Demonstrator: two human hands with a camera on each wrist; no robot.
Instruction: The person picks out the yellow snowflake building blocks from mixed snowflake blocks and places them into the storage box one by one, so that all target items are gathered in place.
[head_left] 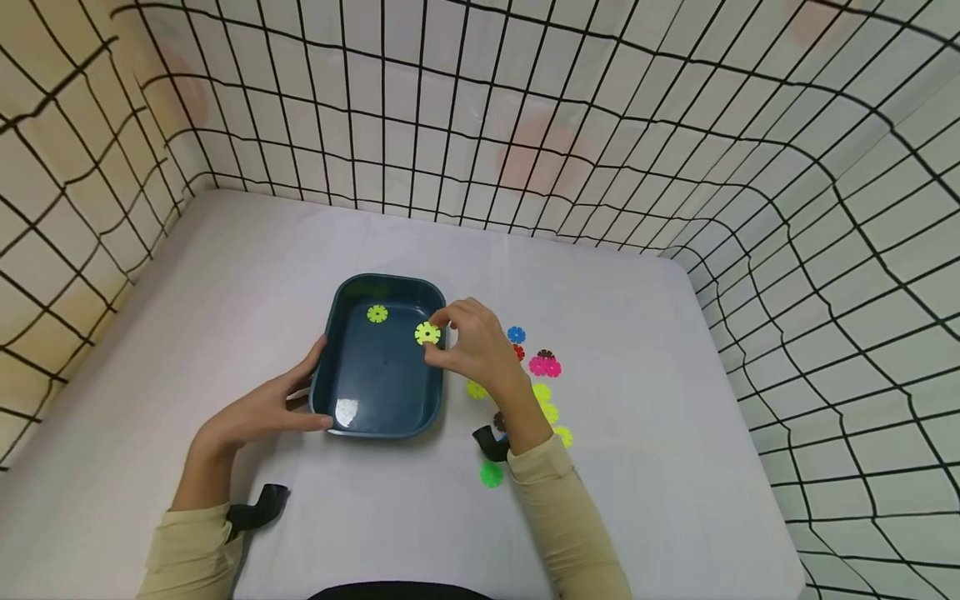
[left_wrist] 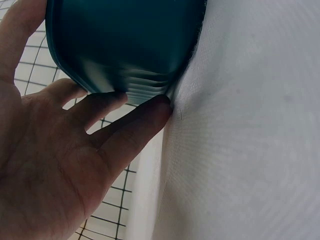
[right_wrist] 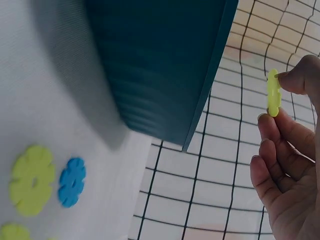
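Observation:
A dark teal plastic tray (head_left: pixel 386 387) stands on the white table, with one yellow notched disc (head_left: pixel 377 314) lying inside near its far end. Between thumb and index finger, my right hand (head_left: pixel 476 346) pinches another yellow notched disc (head_left: pixel 422 335) over the tray's right rim; the right wrist view has this pinched disc (right_wrist: pixel 273 92) edge-on. My left hand (head_left: pixel 258 408) rests against the tray's left side, its thumb at the near-left corner. In the left wrist view the extended fingers (left_wrist: pixel 130 135) touch the tray's outer wall.
Loose notched discs lie right of the tray: a blue disc (head_left: pixel 516 334), pink discs (head_left: pixel 552 367), several yellow ones (head_left: pixel 550 412) and a green disc (head_left: pixel 491 475). Some are partly hidden by my right forearm. Black wire mesh (head_left: pixel 465 125) surrounds the table's far and side edges.

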